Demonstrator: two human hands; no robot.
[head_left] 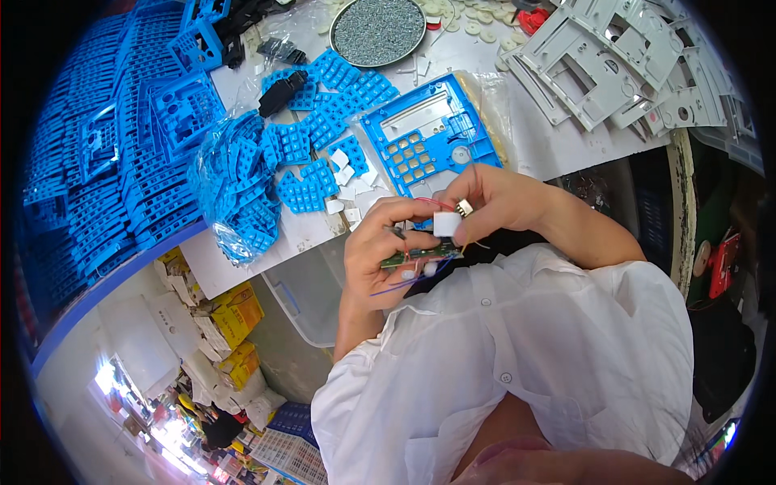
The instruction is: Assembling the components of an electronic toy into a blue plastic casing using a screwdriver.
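Just past the table's front edge, my left hand (380, 250) is closed around a green circuit board (422, 256) with blue, red and yellow wires trailing from it. A square white piece (446, 224) sits above the board, between the fingers of both hands. My right hand (503, 202) pinches a small brass-coloured metal part (464, 208) beside the white piece; red wires run close by. Fingers hide how these parts join. Beyond my hands a blue plastic casing (436, 137) lies on the table, with a row of button openings and a round speaker-like disc.
Blue keypad pieces (323, 121) lie left of the casing, some in a clear bag (238, 194). Blue casings (121, 121) are stacked at far left. A round tray of screws (378, 32) stands at the back. White plastic panels (606, 61) pile up at the right.
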